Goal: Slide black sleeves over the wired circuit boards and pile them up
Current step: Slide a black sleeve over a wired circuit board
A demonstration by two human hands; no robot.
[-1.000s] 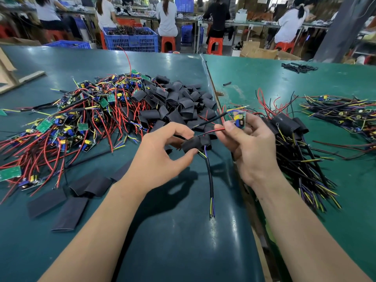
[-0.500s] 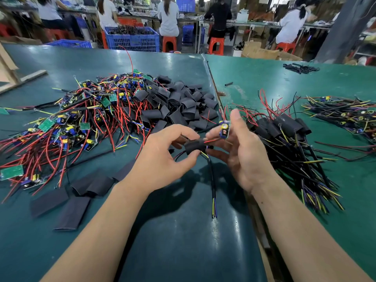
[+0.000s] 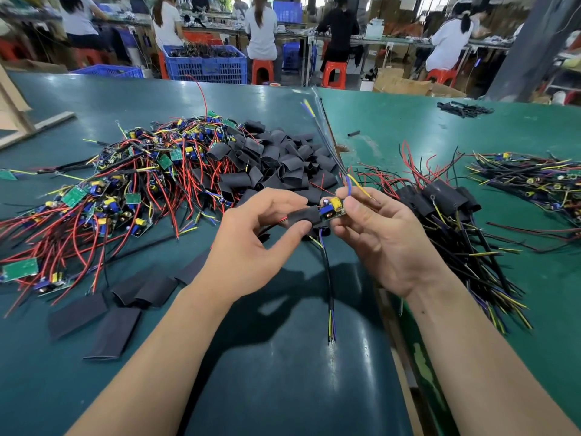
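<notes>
My left hand (image 3: 251,243) pinches a black sleeve (image 3: 303,215) between thumb and fingers above the table's middle. My right hand (image 3: 380,237) pinches a wired circuit board (image 3: 331,209) with yellow and blue parts; the board's left end sits inside the sleeve's mouth. A black cable (image 3: 328,278) with blue and yellow wire ends hangs down below the hands. Bare boards with red wires lie heaped (image 3: 103,199) at the left. Loose black sleeves (image 3: 276,165) pile up behind the hands. Sleeved boards (image 3: 440,199) are stacked at the right.
Several flat sleeves (image 3: 110,319) lie near the front left. Another wire bundle (image 3: 531,180) lies at the far right. A seam (image 3: 330,143) divides the two green table tops (image 3: 283,372). Blue crates (image 3: 207,64) and seated people stand beyond the table's far edge.
The board has swung round in my right hand so its components face up and its end has gone into the sleeve. One wire pair now sticks up away from me.
</notes>
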